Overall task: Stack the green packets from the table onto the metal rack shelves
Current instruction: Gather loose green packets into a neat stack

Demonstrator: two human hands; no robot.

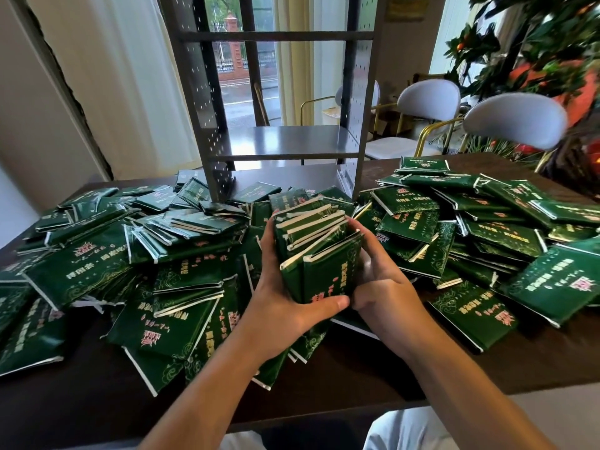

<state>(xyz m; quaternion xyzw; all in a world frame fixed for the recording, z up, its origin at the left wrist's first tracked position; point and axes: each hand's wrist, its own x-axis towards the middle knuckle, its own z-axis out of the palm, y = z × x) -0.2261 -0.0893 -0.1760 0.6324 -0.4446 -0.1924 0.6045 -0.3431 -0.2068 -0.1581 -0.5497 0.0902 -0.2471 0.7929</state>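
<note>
Green bundle [316, 251] clamped between left hand [285, 287] and right hand [380, 280], before rack [285, 141]; uneven edges, likely to slip in transit.

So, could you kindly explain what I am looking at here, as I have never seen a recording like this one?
There is no machine here: a person wears one wide-angle camera on the head, looking forward and down, so the two bare arms reaching in from the bottom are their own. The left hand and the right hand together clasp a bundle of green packets, stood on edge between the palms. Many more loose green packets lie heaped across the dark table on both sides. Behind the heap stands the grey metal rack; the shelves that show hold nothing yet. Beyond it are a window, white chairs and a leafy plant.
</note>
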